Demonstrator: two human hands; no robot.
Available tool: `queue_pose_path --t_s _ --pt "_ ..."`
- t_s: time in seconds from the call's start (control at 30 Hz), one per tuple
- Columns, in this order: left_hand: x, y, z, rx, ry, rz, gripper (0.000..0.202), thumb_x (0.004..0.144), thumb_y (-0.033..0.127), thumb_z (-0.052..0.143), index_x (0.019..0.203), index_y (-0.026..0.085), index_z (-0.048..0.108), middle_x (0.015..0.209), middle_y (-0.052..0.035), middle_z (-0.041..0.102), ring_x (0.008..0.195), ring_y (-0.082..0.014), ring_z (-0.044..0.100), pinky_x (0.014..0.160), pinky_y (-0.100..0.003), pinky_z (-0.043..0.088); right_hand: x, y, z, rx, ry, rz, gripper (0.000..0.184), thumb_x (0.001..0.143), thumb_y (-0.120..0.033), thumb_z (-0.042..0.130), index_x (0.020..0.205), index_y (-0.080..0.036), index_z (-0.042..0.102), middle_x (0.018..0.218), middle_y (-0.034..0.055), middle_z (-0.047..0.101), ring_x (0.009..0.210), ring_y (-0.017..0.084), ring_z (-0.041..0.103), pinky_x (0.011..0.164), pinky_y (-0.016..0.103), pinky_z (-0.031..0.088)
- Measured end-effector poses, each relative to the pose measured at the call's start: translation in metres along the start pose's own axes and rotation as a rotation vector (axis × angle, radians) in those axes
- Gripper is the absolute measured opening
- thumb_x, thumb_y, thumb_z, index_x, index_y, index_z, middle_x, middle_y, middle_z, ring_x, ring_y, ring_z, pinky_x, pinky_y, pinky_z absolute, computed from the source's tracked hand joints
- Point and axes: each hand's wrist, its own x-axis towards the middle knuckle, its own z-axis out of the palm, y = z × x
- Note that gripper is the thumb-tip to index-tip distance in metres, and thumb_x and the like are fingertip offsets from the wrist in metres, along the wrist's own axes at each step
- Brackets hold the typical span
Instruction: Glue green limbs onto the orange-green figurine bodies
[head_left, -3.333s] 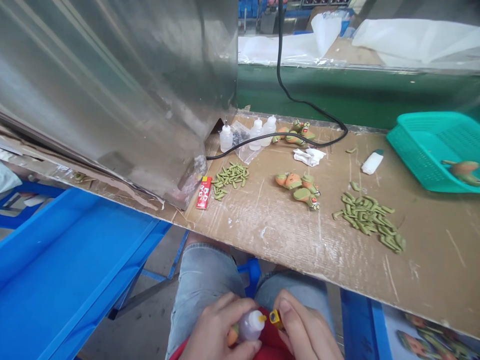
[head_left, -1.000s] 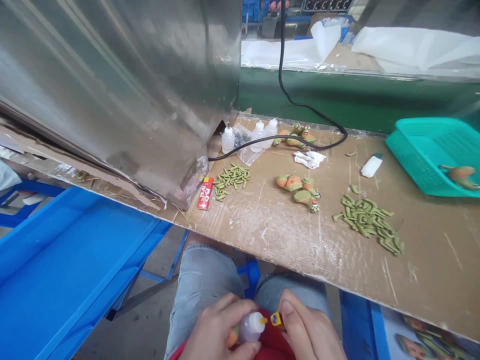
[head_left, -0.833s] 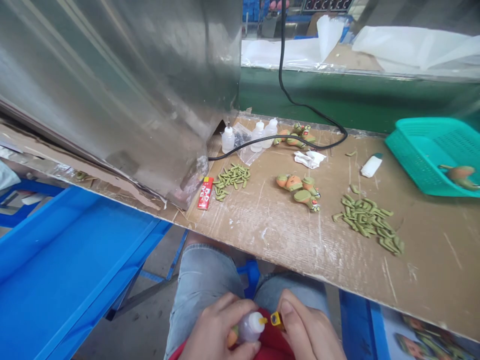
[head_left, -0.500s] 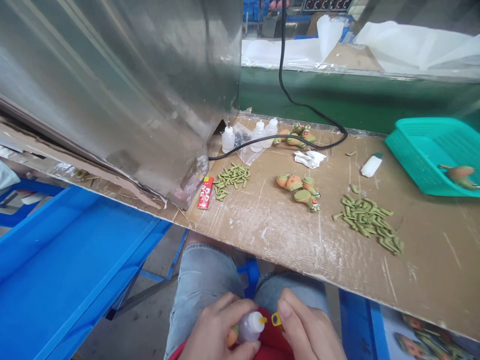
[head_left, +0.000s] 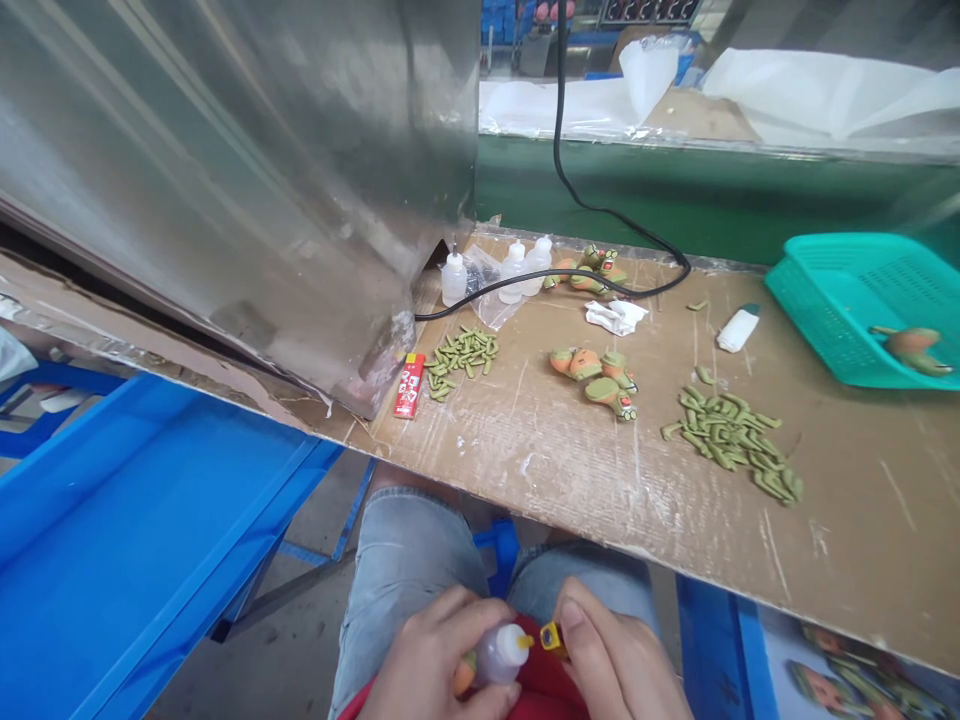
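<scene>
At the bottom, over my lap, my left hand (head_left: 439,655) is closed round a small translucent squeeze bottle (head_left: 491,660) with a white cap and a yellow tip pointing right. A piece of an orange and green figure (head_left: 464,673) also shows within that hand, partly hidden by the fingers. My right hand (head_left: 619,655) pinches a small yellow piece (head_left: 552,638) with a dark opening facing the bottle; the fingers cover the rest of it. A narrow gap separates the yellow piece from the bottle's tip.
On the cardboard-topped table (head_left: 517,480) lie green pieces (head_left: 731,435), more green pieces (head_left: 463,355), orange-green figures (head_left: 596,375), a red packet (head_left: 409,387) and white-capped bottles (head_left: 454,280). A black cable (head_left: 555,273) crosses behind. A teal basket (head_left: 810,320) stands right, a blue tray (head_left: 150,540) left.
The yellow piece in my right hand has turned slightly, and the camera view has shifted a little. Both hands keep nearly the same place and grip.
</scene>
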Motion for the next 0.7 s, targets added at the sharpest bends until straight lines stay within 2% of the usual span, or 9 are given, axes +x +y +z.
queue_pose_path --t_s 0.17,0.43,0.53,0.7 --pt "0.000 -0.001 0.002 -0.001 0.006 0.006 0.039 0.065 0.013 0.065 0.103 0.021 0.067 0.089 -0.0067 0.067 0.084 -0.0236 0.065 0.075 -0.032 0.051 0.001 -0.006 -0.002 0.014 0.022 -0.028 0.035 0.096 -0.042 0.026 0.068 -0.025 0.035 0.051 -0.0071 0.038 0.043 0.012 0.039 0.046 0.026 0.024" --pt "0.000 -0.002 0.002 0.005 -0.002 0.000 0.039 0.065 0.014 0.065 0.104 0.020 0.066 0.090 -0.0070 0.066 0.085 -0.0238 0.064 0.075 -0.032 0.051 0.002 -0.012 -0.005 0.026 -0.015 0.046 0.036 0.096 -0.043 0.022 0.070 -0.024 0.037 0.053 -0.0054 0.042 0.046 0.014 0.042 0.049 0.027 0.025" --pt "0.002 -0.001 0.001 0.006 -0.005 -0.006 0.037 0.066 0.016 0.065 0.103 0.021 0.066 0.090 -0.0071 0.066 0.085 -0.0240 0.064 0.075 -0.032 0.051 0.001 -0.009 -0.004 0.024 -0.016 0.070 0.036 0.096 -0.044 0.021 0.071 -0.024 0.037 0.054 -0.0052 0.043 0.047 0.015 0.042 0.050 0.027 0.025" --pt "0.003 0.001 0.000 0.002 -0.008 -0.004 0.037 0.068 0.017 0.065 0.104 0.020 0.066 0.090 -0.0076 0.066 0.085 -0.0239 0.064 0.074 -0.032 0.051 0.001 0.002 0.001 0.015 -0.031 0.023 0.037 0.096 -0.044 0.018 0.071 -0.025 0.037 0.054 -0.0045 0.045 0.046 0.015 0.043 0.048 0.028 0.024"
